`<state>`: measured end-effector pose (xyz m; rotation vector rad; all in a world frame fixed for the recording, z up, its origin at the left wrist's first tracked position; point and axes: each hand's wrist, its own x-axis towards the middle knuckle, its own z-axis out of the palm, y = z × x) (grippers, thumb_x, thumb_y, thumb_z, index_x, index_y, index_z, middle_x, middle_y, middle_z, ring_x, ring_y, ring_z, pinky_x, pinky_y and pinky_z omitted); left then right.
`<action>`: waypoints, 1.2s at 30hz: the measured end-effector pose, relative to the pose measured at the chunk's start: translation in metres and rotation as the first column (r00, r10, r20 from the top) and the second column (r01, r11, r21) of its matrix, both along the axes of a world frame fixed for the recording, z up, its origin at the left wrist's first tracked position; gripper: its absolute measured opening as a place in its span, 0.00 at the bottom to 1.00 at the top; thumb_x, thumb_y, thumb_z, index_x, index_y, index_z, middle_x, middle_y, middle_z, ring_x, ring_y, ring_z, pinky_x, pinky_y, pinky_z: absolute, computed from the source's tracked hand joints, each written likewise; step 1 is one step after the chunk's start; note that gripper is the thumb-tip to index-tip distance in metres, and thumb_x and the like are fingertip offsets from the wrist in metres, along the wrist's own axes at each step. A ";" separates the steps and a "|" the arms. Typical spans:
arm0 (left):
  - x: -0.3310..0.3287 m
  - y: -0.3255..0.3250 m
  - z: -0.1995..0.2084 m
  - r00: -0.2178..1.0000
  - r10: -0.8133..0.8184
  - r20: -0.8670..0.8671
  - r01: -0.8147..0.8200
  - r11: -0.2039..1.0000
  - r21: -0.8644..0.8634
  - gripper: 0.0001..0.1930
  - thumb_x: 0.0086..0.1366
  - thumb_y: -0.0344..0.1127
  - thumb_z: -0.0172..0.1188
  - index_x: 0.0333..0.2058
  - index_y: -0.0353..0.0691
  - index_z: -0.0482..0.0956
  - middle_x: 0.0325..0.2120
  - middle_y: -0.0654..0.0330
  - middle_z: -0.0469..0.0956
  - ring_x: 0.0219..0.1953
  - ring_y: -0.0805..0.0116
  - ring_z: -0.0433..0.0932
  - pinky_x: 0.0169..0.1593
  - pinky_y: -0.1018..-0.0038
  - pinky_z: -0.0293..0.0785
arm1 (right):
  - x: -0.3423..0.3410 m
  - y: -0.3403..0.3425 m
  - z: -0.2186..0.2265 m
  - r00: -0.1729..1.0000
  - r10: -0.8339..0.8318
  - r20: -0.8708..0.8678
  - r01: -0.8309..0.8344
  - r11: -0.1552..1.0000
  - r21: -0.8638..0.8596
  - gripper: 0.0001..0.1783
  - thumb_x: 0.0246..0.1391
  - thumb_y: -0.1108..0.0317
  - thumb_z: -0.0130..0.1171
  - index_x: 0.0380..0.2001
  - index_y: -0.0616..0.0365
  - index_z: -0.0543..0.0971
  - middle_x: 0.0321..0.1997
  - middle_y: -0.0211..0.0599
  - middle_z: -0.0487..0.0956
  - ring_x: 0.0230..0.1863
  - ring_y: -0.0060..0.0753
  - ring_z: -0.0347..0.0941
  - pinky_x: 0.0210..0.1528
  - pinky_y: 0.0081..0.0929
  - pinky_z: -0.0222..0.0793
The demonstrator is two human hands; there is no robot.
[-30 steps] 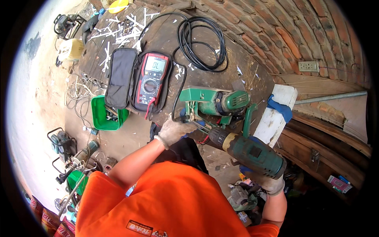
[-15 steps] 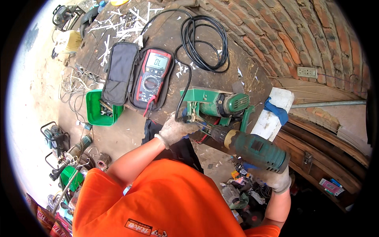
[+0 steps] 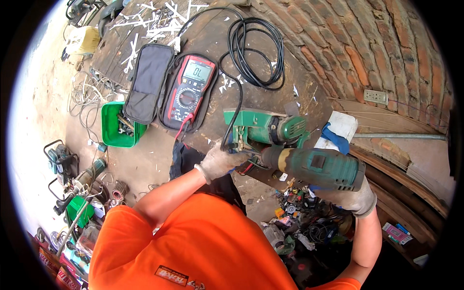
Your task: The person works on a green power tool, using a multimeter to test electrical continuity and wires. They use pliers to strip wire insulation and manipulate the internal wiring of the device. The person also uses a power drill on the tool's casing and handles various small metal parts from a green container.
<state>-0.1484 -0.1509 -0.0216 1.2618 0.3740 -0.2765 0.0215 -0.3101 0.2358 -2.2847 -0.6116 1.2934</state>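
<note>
My right hand [image 3: 356,199], in a whitish work glove, is wrapped round the grip of a dark green power drill [image 3: 316,166]. The drill lies nearly level, its chuck pointing left at the opened near side of a green corded power tool [image 3: 263,126] on the table edge. My gloved left hand [image 3: 222,162] is closed at that tool's near left end, beside its black cord and exposed wires. Its fingertips are partly hidden near the chuck, and the drill's tip is hard to make out. A red multimeter [image 3: 190,89] lies in an unfolded black case, its red lead hanging off the edge.
Coiled black cable [image 3: 256,53] and white scraps [image 3: 162,24] lie on the wooden table. A green bin [image 3: 116,140] with tools stands at left. Loose parts [image 3: 304,212] cover the floor below the drill. A white board with a blue cloth [image 3: 336,137] and a brick wall [image 3: 357,53] are at right.
My right hand has moved the drill up and to the right, and it now sits more level. My left hand stays at the green tool's end. The whole view has shifted slightly.
</note>
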 end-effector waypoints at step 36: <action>-0.006 -0.012 -0.021 0.899 -0.208 0.386 -0.152 0.679 0.718 0.22 0.53 0.26 0.61 0.47 0.55 0.82 0.36 0.60 0.78 0.37 0.60 0.78 0.40 0.66 0.76 | -0.001 -0.013 0.002 0.997 0.036 0.071 -0.039 0.998 0.046 0.36 0.34 0.73 0.76 0.52 0.64 0.74 0.43 0.38 0.82 0.42 0.32 0.78 0.49 0.30 0.72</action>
